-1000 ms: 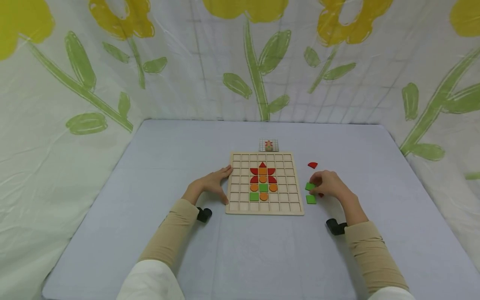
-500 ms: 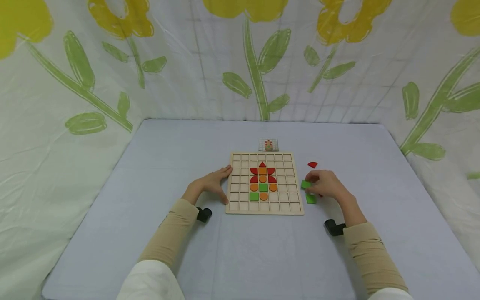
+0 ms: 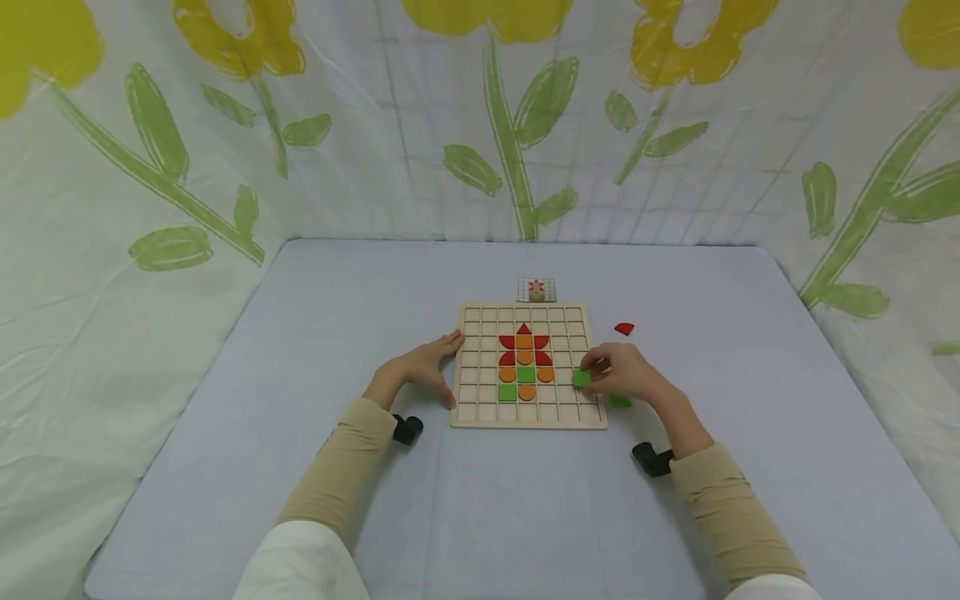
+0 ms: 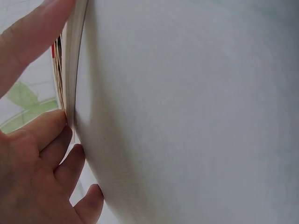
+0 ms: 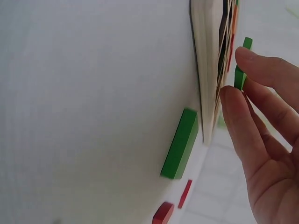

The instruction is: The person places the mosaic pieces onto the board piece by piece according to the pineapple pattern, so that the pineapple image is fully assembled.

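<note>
A pale blue table (image 3: 480, 500) carries a wooden grid board (image 3: 529, 366) whose middle cells already show a flower of red and orange pieces with two green squares. The left hand (image 3: 423, 367) lies with relaxed, spread fingers against the board's left edge, steadying it. The right hand (image 3: 622, 372) pinches a green square tile (image 3: 582, 377) between thumb and fingertips, carrying it over the board's right-hand columns; the step looks like placing this tile, and the next move calls for squaring it to an empty cell. Another green tile (image 3: 620, 401) lies just off the board's right edge, a red piece (image 3: 624, 328) farther back. A second ago the pinched tile was off the board, beside that other one.
</note>
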Tool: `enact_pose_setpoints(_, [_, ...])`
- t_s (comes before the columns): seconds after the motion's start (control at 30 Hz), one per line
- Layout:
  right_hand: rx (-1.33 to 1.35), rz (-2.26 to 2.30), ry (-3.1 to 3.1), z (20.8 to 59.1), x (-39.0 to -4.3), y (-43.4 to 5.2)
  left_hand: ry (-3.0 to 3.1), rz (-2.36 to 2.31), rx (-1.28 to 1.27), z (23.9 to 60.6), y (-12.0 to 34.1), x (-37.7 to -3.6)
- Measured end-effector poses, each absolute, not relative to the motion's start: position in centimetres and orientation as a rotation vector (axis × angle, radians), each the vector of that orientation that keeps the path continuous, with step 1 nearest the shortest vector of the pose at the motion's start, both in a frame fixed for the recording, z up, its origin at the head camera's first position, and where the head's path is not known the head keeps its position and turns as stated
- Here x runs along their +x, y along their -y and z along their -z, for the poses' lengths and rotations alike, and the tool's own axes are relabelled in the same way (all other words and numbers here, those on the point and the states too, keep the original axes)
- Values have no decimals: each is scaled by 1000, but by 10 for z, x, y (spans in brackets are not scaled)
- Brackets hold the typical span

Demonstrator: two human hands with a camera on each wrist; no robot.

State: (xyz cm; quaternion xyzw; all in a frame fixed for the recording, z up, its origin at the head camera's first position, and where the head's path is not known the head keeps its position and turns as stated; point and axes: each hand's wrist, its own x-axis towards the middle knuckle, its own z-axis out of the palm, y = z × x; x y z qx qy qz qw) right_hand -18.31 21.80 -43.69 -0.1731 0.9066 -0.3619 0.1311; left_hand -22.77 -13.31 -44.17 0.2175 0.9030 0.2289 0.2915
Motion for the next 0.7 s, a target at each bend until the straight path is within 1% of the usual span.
enact_pose_setpoints(0.3, [-475, 936, -2588, 439, -185, -194, -2415, -603, 596, 442, 133, -228])
enact_pose_setpoints(0.47, [-552, 852, -2626, 439, -184, -184, -2410, -608, 595, 441, 132, -228])
enact_pose_setpoints(0.6, [-641, 866, -2618, 439, -182, -180, -2411, -604, 590, 441, 132, -228])
enact_pose_setpoints(0.7, [-651, 901, -2592, 440, -182, -180, -2413, -595, 589, 441, 132, -228])
